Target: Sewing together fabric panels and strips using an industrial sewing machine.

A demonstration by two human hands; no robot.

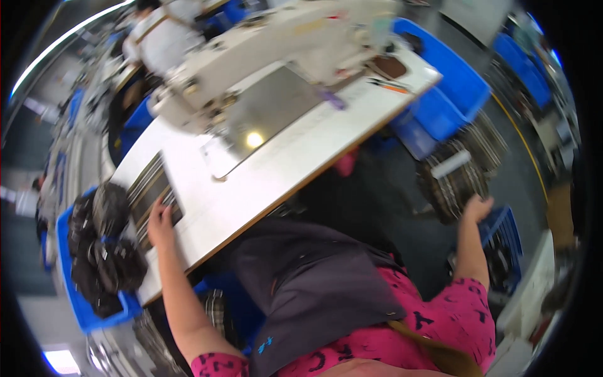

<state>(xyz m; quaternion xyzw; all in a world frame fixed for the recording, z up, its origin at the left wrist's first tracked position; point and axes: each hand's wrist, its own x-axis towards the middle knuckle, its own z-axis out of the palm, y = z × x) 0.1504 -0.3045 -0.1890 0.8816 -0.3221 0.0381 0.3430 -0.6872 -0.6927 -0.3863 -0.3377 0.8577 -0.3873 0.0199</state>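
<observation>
My left hand [161, 225] rests on a dark brown striped piece of fabric [149, 187] at the left end of the sewing table, its fingers stretched out over the cloth. On the far right my right hand [479, 208] is closed at the lower corner of a brown striped fabric bundle [450, 182], which has a pale band across it. The sewing machine [264, 53] stands on the white table [264, 182] between my hands, with its lamp lit near the needle. The picture is slightly blurred.
A blue crate [70, 276] with dark rolled fabric [113, 251] sits at the table's left end. Blue bins [449, 103] stand beyond its right end. Tweezers and an orange-handled tool [396, 89] lie near the machine. A person in white [166, 41] is at the far left.
</observation>
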